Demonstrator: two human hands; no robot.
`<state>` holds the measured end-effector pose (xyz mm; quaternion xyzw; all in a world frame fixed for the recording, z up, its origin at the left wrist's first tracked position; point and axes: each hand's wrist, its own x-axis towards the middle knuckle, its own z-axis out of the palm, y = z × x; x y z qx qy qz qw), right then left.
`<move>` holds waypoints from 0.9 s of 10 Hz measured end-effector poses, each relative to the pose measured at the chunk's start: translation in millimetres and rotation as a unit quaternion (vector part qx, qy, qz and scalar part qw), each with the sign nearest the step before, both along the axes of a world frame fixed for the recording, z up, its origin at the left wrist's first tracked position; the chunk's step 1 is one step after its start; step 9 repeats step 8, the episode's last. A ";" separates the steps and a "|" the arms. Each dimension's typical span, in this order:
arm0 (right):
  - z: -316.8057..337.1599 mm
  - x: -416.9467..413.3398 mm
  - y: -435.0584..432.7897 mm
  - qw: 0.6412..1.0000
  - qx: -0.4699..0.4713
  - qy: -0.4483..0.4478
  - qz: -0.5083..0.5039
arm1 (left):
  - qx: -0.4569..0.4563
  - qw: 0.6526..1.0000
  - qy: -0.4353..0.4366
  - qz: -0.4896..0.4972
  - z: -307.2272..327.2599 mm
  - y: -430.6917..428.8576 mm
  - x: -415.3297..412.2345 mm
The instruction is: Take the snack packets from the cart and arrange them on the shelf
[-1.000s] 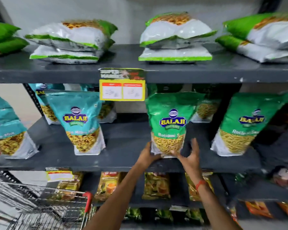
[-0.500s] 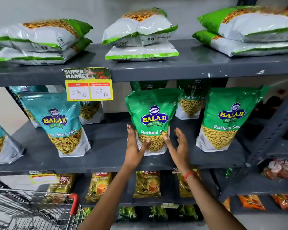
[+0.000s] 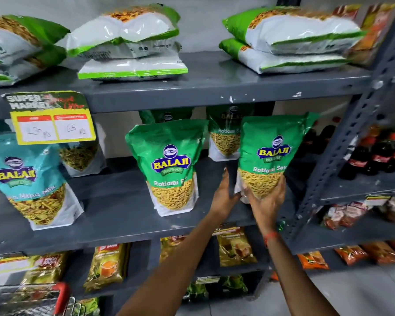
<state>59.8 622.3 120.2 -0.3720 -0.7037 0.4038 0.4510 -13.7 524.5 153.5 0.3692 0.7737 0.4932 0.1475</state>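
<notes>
A green Ratlami Sev packet [image 3: 270, 151] stands upright at the right end of the grey middle shelf [image 3: 114, 208]. My right hand [image 3: 266, 198] cups its lower front, fingers spread over the clear window. My left hand [image 3: 225, 193] presses flat against its lower left edge. A second green Ratlami Sev packet [image 3: 169, 167] stands alone to the left, untouched. More green packets [image 3: 224, 133] stand behind them. The wire cart [image 3: 27, 299] with a red handle shows at the bottom left; its contents are not visible.
A teal Mitha Mix packet [image 3: 25, 181] stands at the left under a yellow price tag [image 3: 51, 127]. Flat white-green bags [image 3: 128, 42] lie on the top shelf. A perforated upright post [image 3: 342, 156] bounds the right side, with cola bottles [image 3: 374, 156] beyond. Tea packets [image 3: 107, 265] fill the lower shelf.
Both hands left the middle green packet and moved right onto the right-hand green packet. The view has swung to the right and closer.
</notes>
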 end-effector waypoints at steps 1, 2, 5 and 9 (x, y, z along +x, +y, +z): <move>-11.0 11.0 38.2 0.990 -0.108 -0.060 0.069 | -0.031 0.997 -0.063 -0.032 -16.8 21.3 -13.6; -14.4 12.9 52.3 0.985 -0.113 -0.059 0.120 | -0.031 0.996 -0.076 -0.039 -25.5 31.3 -20.4; -15.8 12.5 45.4 0.981 -0.123 -0.033 0.147 | -0.016 0.997 -0.079 -0.008 -38.4 34.7 -27.2; -10.4 19.6 15.8 0.991 -0.086 -0.095 0.030 | -0.117 0.993 -0.030 0.007 -29.4 14.2 -16.7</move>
